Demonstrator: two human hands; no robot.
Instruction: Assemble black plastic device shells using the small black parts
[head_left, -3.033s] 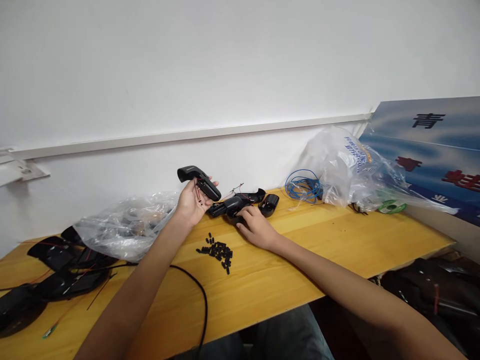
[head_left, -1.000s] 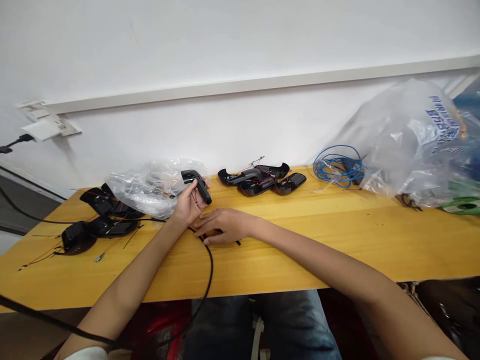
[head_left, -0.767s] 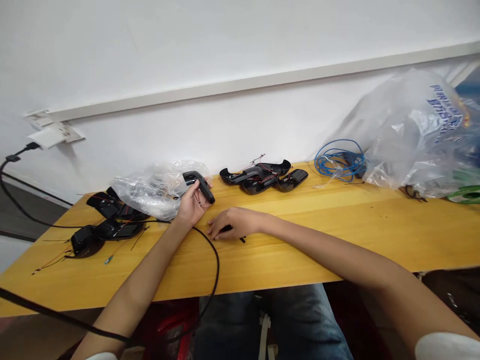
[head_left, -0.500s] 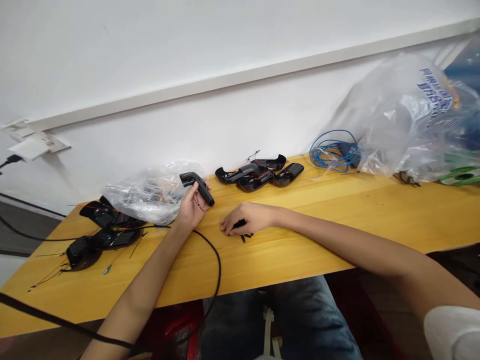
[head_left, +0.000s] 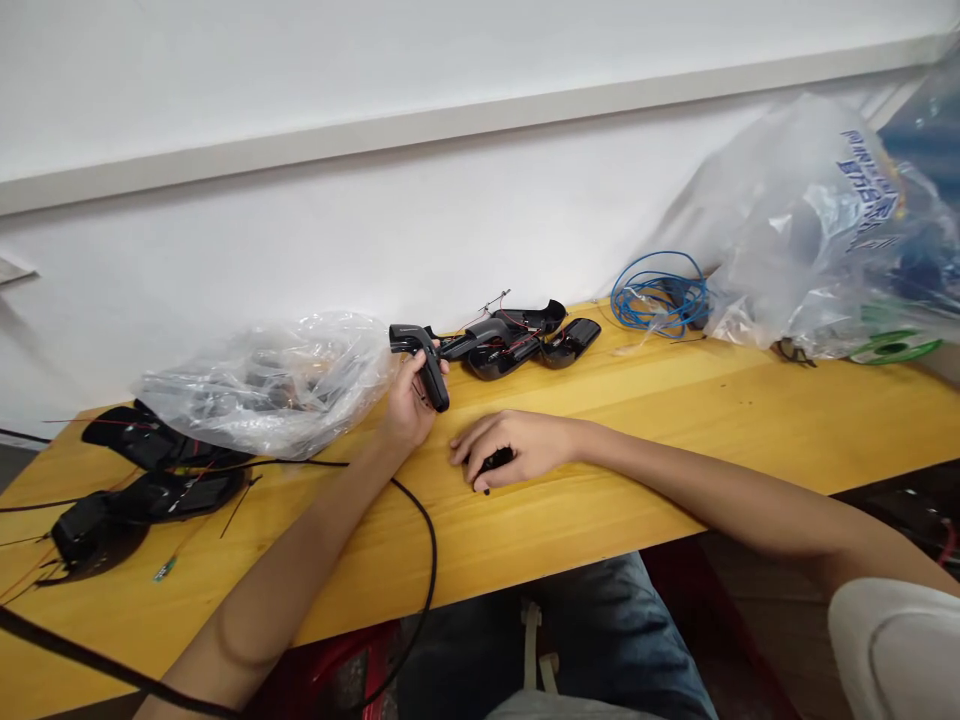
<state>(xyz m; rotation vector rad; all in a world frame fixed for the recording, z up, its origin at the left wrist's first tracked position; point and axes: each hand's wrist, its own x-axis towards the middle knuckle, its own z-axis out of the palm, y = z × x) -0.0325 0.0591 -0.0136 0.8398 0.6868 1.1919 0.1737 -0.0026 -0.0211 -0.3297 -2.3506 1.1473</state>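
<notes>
My left hand is closed around a bent, glossy black plastic housing, held up above the table with its thicker end pointing down towards me. Behind it, several similar black shells with thin red wires lie in a pile near the wall. My right hand rests palm down on the table, its fingers curled over small black pieces. Most of those pieces are hidden under the fingers; one small piece shows by a fingertip.
A clear plastic bag lies left of my left hand. More wired black shells and a small green board are at the left. A black cable loops over the table edge. Coiled blue cable and a large bag stand at right.
My left hand has moved right with the housing, which now overlaps the left end of the shell pile. My right hand's fingers now cover more of the small black pieces. The view has shifted.
</notes>
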